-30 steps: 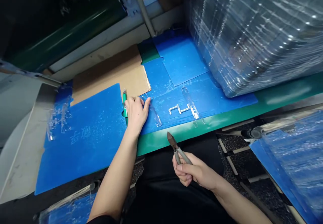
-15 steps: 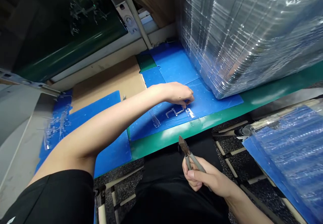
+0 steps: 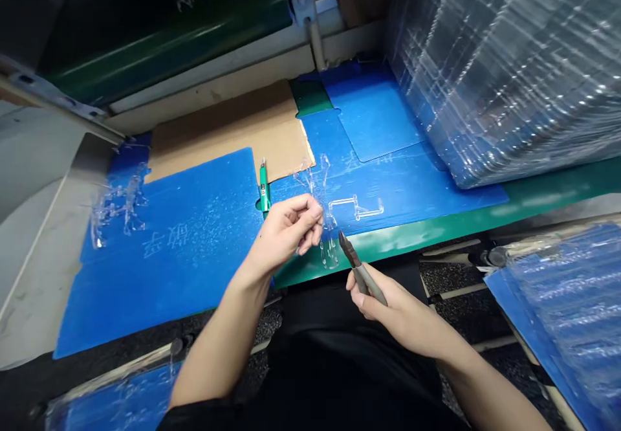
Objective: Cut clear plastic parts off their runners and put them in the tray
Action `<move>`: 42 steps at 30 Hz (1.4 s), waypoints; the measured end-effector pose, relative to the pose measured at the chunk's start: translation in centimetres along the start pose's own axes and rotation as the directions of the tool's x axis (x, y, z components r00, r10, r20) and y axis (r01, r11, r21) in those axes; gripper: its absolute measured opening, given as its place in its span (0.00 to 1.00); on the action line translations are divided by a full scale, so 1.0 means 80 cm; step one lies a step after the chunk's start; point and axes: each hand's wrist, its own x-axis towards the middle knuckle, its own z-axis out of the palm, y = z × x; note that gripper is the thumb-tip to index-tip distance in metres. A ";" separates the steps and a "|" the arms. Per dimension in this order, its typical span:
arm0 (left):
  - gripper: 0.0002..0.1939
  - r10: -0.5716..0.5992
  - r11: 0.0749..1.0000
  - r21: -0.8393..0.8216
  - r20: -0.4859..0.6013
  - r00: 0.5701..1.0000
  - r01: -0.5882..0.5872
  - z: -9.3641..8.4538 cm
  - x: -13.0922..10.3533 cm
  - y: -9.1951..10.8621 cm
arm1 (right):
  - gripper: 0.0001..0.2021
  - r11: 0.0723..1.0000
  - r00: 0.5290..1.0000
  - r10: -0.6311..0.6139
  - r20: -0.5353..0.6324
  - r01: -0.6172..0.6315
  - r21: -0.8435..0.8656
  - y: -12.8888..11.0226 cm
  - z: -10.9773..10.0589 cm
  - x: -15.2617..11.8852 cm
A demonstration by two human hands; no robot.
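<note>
My left hand point(image 3: 291, 232) is closed in a pinch at the front of the blue-covered bench, gripping a clear moulded plastic piece point(image 3: 330, 256) with thin looped branches. Part of that piece hides behind the fingers. In my right hand point(image 3: 388, 298) are cutting pliers point(image 3: 363, 276) with grey handles and dark jaws, pointing up and left. Their tip is close to the clear piece; whether it touches I cannot tell. Just beyond, a clear angular plastic runner point(image 3: 356, 208) lies on the blue sheet point(image 3: 412, 185).
A green utility knife point(image 3: 263, 188) rests beside the cardboard point(image 3: 228, 114). Clear plastic scraps point(image 3: 119, 204) lie at the left. Wrapped stacked clear trays point(image 3: 514, 81) rise at the right, above the green bench edge point(image 3: 402, 240). A dark green roller point(image 3: 169, 46) runs behind.
My left hand has drawn back left and toward me from the far side, and a clear plastic piece now shows in it. The pliers' tip is nearer the left hand. The view has shifted.
</note>
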 end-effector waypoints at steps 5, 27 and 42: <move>0.20 -0.017 0.975 -0.221 -0.119 0.993 -0.010 0.006 -0.043 -0.042 | 0.11 0.990 0.998 0.017 0.059 -0.008 -0.141 -0.011 0.017 0.014; 0.20 -0.039 0.948 -0.318 -0.091 0.995 0.008 -0.002 -0.064 -0.060 | 0.06 0.994 0.997 0.014 0.070 -0.006 -0.109 -0.016 0.038 0.019; 0.22 -0.090 0.959 -0.274 -0.025 0.996 0.080 0.035 -0.021 -0.048 | 0.15 0.915 0.995 0.047 0.090 -0.079 0.395 0.010 0.008 0.014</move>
